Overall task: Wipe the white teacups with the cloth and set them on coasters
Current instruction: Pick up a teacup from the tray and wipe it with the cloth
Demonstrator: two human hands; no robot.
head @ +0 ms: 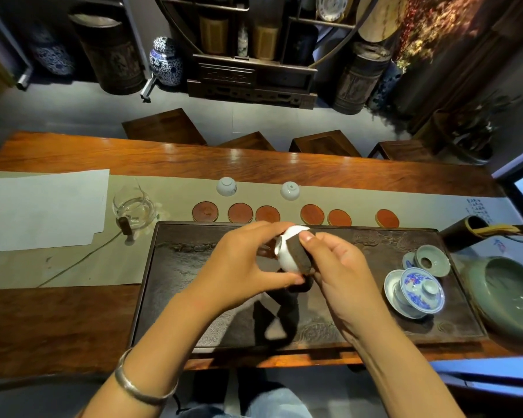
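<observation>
Step in hand: wiping, judged from the grip; one white teacup (pixel 287 251) is held in the air above the dark tea tray (pixel 169 267), tipped on its side with its mouth turned toward the left. The left hand (pixel 242 267) is closed round the cup, fingers over the top and thumb beneath; the right hand (pixel 338 267) is pinched on the dark cloth (pixel 299 254), thumb pressing it against the cup's outer wall, the rest of the cloth hanging below the hands.

Two further white teacups stand upside down on the pale table runner (pixel 163 188), beyond the coasters: the left inverted cup (pixel 226 186) and the right inverted cup (pixel 290 190); neither rests on a coaster. Six round reddish coasters lie in a row between those cups and the tray's far edge, from the leftmost coaster (pixel 205 211) to the rightmost coaster (pixel 387 218); all six are bare (so no cup has yet been placed).

Progress, as a judgement: early; first cup not yet set down.

Next move calls for: finishing the wipe, turning the cup upright, then lowering it squarely onto a bare coaster; the glazed wall will likely be slippery, so the left hand should keep a firm hold until the foot is seated.
</observation>
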